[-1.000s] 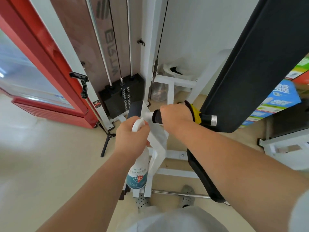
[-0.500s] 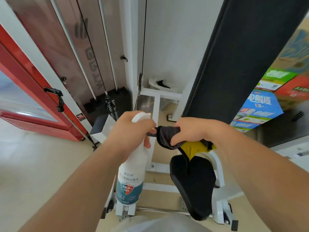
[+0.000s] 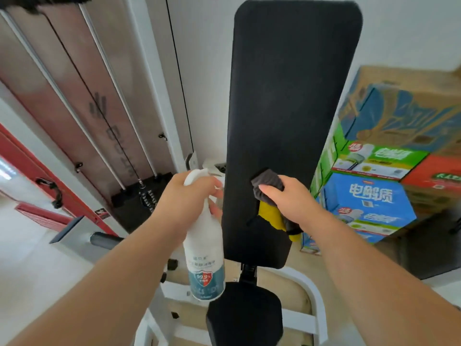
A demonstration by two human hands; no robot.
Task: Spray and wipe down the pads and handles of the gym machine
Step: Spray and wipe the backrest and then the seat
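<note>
Grips the white spray bottle [image 3: 205, 248] in the left hand [image 3: 185, 203], fingers curled tight round its neck under the trigger head, body hanging upright below them. Clamps a grey and yellow cloth [image 3: 266, 183] in the right hand [image 3: 287, 202], thumb and fingers closed on it, and presses it against the lower part of the black back pad [image 3: 287, 96], just beyond the fingertips. Leaves the seat pad [image 3: 244, 314] well below both sets of fingers, stacked cartons [image 3: 369, 198] past the right knuckles.

Head camera, close, facing back pad [image 3: 287, 96]
</note>
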